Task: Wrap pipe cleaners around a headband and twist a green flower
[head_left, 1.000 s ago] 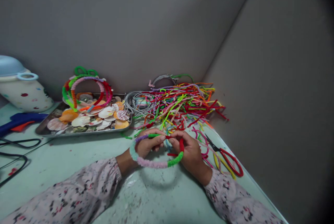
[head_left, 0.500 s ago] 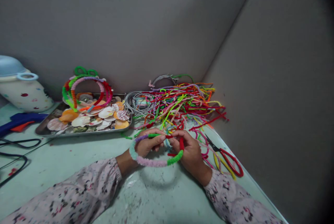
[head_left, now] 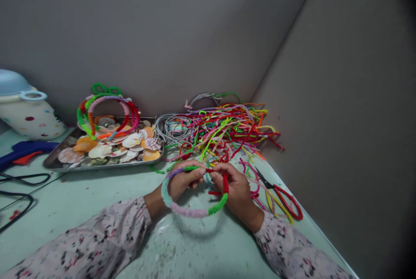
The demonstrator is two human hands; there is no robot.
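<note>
A fuzzy ring wrapped in pipe cleaners [head_left: 191, 213] hangs between my hands above the table, banded in pink, green, red, purple and pale aqua. My left hand [head_left: 182, 181] pinches its far side at the green band. With thumb and fingertips, my right hand [head_left: 234, 187] grips the red part close by, and the two sets of fingertips nearly meet. A short red end sticks out near my right palm. Just beyond my hands lies a heap of loose pipe cleaners [head_left: 224, 129] in many colours.
A metal tray [head_left: 107, 167] of seashells [head_left: 100, 150] bears finished-looking fuzzy rings [head_left: 136, 118]. Coiled grey wire [head_left: 175, 129] lies beside it. Red-handled scissors [head_left: 287, 201] rest at the right edge. At left are a blue glue gun [head_left: 29, 149], black cord [head_left: 27, 203] and a lidded container [head_left: 30, 114].
The near side of the ring has dropped a little toward the table. Both hands keep their pinching hold in nearly the same place.
</note>
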